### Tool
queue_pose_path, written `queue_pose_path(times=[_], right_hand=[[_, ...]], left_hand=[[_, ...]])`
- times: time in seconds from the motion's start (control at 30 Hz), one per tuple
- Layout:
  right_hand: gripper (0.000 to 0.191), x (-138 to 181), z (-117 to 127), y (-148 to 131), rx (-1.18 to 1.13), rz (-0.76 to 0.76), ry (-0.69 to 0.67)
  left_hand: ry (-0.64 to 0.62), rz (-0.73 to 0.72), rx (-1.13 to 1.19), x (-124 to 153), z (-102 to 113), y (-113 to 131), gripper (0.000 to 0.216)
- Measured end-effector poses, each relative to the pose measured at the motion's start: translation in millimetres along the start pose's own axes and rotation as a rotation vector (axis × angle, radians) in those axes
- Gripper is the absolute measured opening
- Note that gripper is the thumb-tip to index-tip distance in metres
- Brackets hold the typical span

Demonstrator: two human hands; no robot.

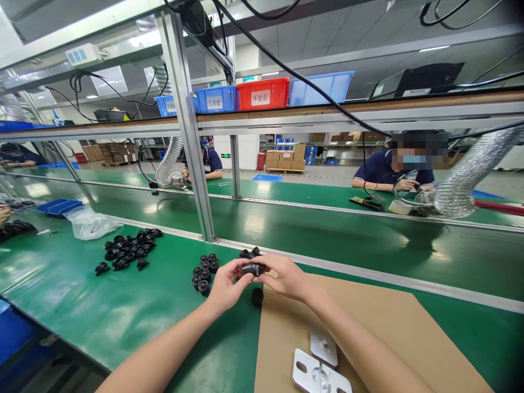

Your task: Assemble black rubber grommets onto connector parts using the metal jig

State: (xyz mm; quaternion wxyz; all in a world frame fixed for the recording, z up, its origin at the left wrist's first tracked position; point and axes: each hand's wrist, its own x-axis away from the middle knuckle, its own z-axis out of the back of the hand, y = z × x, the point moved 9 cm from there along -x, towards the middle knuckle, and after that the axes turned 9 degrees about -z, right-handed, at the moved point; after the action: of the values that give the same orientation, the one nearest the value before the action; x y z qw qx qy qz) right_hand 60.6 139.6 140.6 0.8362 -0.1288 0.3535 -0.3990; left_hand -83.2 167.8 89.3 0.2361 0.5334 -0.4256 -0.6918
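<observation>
My left hand (226,285) and my right hand (286,277) meet above the green bench, and both pinch one small black plastic part (254,268) between their fingertips. Just below it another black part (257,296) lies at the edge of a brown cardboard sheet (388,333). Left of my left hand stands a tidy cluster of black round parts (205,271). A few more black parts (250,252) sit just behind my hands. Farther left lies a loose heap of black parts (130,248).
Two white metal plates (321,367) rest on the cardboard near me. A clear plastic bag (89,224) and a blue tray (59,206) lie at far left. An upright aluminium post (192,142) rises behind the parts. Across the conveyor, a person in blue (395,172) works beside a silver hose (470,174).
</observation>
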Motion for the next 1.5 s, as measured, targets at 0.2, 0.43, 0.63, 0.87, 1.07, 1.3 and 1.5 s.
queue_pose_path(times=[0.2,0.43,0.63,0.87,1.07,1.3,1.5], right_hand=[[0.036,0.5,0.6,-3.7,-0.006,0.085,0.013],[0.03,-1.4,0.4,0.7,0.013,-0.086,-0.001],[0.029,1.2,0.0,-3.4,-0.031,-0.18,-0.055],[0.027,-0.1,2.9,3.0,0.077,-0.265,-0.037],[0.026,1.4,-2.1,-12.1,0.156,-0.057,-0.094],[0.029,1.5,-9.6,-10.5,0.043,-0.123,-0.063],[0.024,0.6,-5.9,-16.1,-0.04,0.001,0.063]], left_hand=[[-0.01,-0.041,-0.035,-0.7,0.0,2.3,0.035],[-0.003,-0.096,-0.111,-0.9,2.4,8.1,0.031],[0.021,-0.119,-0.149,-1.8,4.0,13.4,0.03],[0.03,-0.092,-0.11,-2.7,3.8,10.7,0.032],[0.015,-0.074,-0.074,-1.4,2.1,8.1,0.032],[0.014,-0.12,-0.148,-2.9,7.4,8.5,0.029],[0.028,-0.151,-0.217,-1.3,11.1,15.4,0.028]])
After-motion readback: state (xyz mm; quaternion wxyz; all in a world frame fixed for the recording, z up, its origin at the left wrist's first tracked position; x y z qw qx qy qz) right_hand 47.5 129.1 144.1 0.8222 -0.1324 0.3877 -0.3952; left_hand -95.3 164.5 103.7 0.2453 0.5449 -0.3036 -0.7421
